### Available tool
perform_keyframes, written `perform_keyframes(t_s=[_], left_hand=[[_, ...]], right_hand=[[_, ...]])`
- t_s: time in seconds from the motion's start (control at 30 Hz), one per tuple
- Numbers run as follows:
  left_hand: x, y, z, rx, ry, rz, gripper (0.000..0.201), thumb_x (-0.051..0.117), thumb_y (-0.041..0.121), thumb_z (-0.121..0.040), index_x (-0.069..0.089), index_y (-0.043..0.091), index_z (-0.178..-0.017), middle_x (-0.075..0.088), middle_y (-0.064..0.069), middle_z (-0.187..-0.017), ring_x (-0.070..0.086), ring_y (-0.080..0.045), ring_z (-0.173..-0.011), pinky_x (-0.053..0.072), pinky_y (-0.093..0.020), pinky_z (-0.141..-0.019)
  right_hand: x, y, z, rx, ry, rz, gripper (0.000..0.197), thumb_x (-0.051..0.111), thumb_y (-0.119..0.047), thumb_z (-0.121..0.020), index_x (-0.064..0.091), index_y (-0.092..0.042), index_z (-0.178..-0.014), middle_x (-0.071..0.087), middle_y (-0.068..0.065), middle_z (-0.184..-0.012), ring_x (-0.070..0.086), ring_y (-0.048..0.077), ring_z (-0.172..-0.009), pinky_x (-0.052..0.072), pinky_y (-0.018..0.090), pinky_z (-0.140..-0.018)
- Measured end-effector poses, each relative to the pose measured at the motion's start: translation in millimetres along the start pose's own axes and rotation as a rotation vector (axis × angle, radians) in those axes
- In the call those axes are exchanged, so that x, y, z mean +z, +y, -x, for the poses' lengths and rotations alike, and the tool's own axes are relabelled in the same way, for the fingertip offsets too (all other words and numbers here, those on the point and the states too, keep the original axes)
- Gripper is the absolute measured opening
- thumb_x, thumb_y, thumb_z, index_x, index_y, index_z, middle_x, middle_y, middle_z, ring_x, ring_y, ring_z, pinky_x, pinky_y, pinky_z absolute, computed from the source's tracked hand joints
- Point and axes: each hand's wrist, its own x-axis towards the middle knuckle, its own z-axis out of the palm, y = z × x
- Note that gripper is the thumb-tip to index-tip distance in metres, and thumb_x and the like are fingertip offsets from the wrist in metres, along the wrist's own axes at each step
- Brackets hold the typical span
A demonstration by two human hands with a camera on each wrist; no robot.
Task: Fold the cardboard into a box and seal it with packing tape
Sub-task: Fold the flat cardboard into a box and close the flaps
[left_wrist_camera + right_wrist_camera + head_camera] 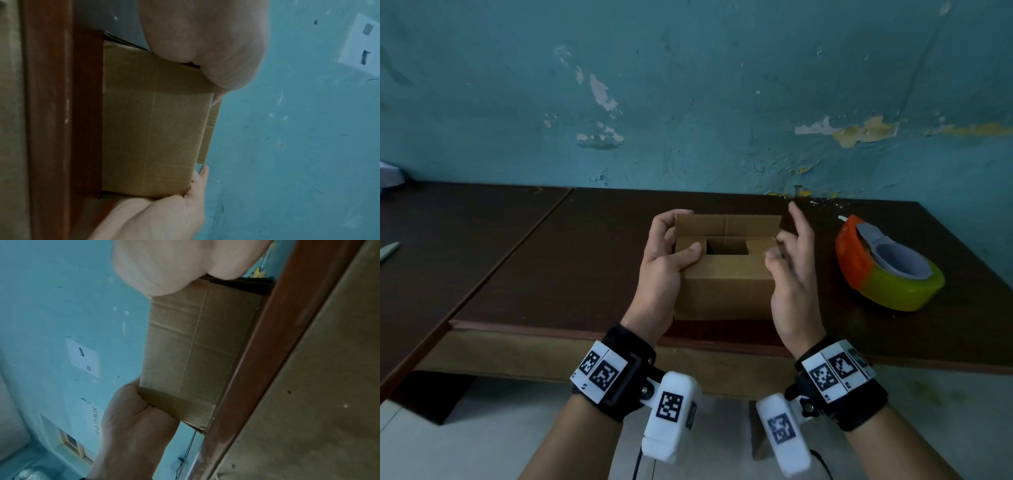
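A small brown cardboard box stands upright near the front edge of the dark table. Its two short side flaps are folded inward and its back flap stands up. My left hand grips the box's upper left corner, thumb down on the left flap and fingers curled behind. My right hand lies against the right side, thumb on the right flap, the other fingers mostly straight and raised. The wrist views show the box's front between both palms. A packing tape roll in an orange and yellow-green dispenser lies to the right, untouched.
The teal wall runs close behind the table. A pale slim object and something white lie at the far left on a second tabletop. The table's front edge is right under the box.
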Motion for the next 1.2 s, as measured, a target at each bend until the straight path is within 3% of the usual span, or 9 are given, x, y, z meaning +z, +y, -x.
perform_keyframes(t_s=[0.17,0.27,0.33,0.47,0.57,0.67,0.8,1.03,1.2], left_hand=[[0.3,-0.7,1.5,0.031,-0.013,0.006,0.044,0.058,-0.002,-0.100,0.056,0.027,-0.132,0.068,-0.011,-0.128,0.068,-0.025,-0.100,0.061,-0.044,-0.075],[0.4,-0.4,1.9,0.044,-0.008,0.019,0.040,0.058,-0.002,-0.100,0.057,0.026,-0.129,0.069,-0.008,-0.122,0.067,-0.026,-0.099,0.060,-0.045,-0.076],[1.1,-0.5,2.3,0.051,-0.006,0.019,0.035,0.058,-0.001,-0.101,0.058,0.025,-0.125,0.067,-0.015,-0.126,0.065,-0.028,-0.100,0.058,-0.047,-0.077],[0.2,-1.2,2.1,0.078,-0.016,0.019,0.024,0.058,-0.001,-0.102,0.058,0.017,-0.117,0.067,-0.015,-0.129,0.067,-0.025,-0.102,0.060,-0.040,-0.076],[-2.1,-3.9,0.4,0.082,-0.002,0.018,0.017,0.064,0.002,-0.099,0.061,0.017,-0.105,0.069,-0.011,-0.133,0.067,-0.024,-0.111,0.061,-0.039,-0.085],[-3.6,-6.1,-0.3,0.085,0.032,0.003,0.013,0.072,0.007,-0.094,0.063,0.016,-0.096,0.071,-0.009,-0.130,0.067,-0.020,-0.112,0.057,-0.042,-0.092],[-2.8,-7.8,-0.4,0.050,0.071,-0.001,0.018,0.077,0.010,-0.090,0.061,0.015,-0.086,0.069,-0.006,-0.124,0.067,-0.017,-0.106,0.057,-0.040,-0.086],[-1.1,-6.9,0.1,0.038,0.085,-0.056,0.016,0.071,0.009,-0.095,0.059,0.015,-0.086,0.070,-0.004,-0.124,0.066,-0.018,-0.107,0.054,-0.045,-0.089],[0.1,-6.1,0.5,0.045,0.113,-0.059,0.020,0.073,0.018,-0.081,0.060,0.026,-0.094,0.073,0.000,-0.120,0.064,-0.027,-0.111,0.054,-0.055,-0.093]], right_hand=[[-1.7,2.0,-0.8,-0.019,-0.021,0.063,0.062,0.043,-0.018,-0.099,0.035,-0.032,-0.159,0.058,0.001,-0.125,0.052,0.016,-0.128,0.040,0.028,-0.110],[-2.1,2.7,-0.8,-0.016,-0.025,0.069,0.058,0.043,-0.017,-0.099,0.041,-0.031,-0.156,0.057,0.005,-0.137,0.047,0.020,-0.137,0.039,0.036,-0.117],[-1.9,2.3,-0.4,-0.025,-0.025,0.065,0.054,0.044,-0.015,-0.100,0.045,-0.029,-0.152,0.059,0.006,-0.132,0.051,0.022,-0.132,0.042,0.039,-0.114],[-1.1,0.1,0.6,-0.048,-0.024,0.023,0.040,0.044,-0.002,-0.105,0.050,-0.019,-0.141,0.064,0.006,-0.115,0.062,0.014,-0.105,0.048,0.018,-0.091],[-0.3,0.8,0.9,-0.071,-0.009,0.041,0.027,0.043,-0.013,-0.106,0.054,-0.016,-0.131,0.064,0.004,-0.129,0.062,0.012,-0.117,0.044,0.015,-0.095],[0.2,2.9,1.6,-0.060,0.011,0.069,0.022,0.043,-0.024,-0.107,0.056,-0.016,-0.123,0.064,0.000,-0.133,0.060,0.013,-0.123,0.043,0.019,-0.100],[0.7,4.2,2.2,-0.046,0.039,0.041,0.021,0.046,-0.028,-0.106,0.055,-0.012,-0.116,0.065,0.000,-0.131,0.061,0.014,-0.124,0.047,0.029,-0.104],[0.2,8.0,0.9,-0.048,0.047,0.011,0.008,0.049,-0.012,-0.108,0.054,-0.006,-0.112,0.066,0.003,-0.128,0.062,0.010,-0.121,0.046,0.018,-0.099],[-1.9,5.4,-2.3,-0.037,0.036,0.001,0.004,0.052,0.000,-0.104,0.055,-0.003,-0.107,0.068,0.007,-0.123,0.064,0.010,-0.118,0.045,0.013,-0.095]])
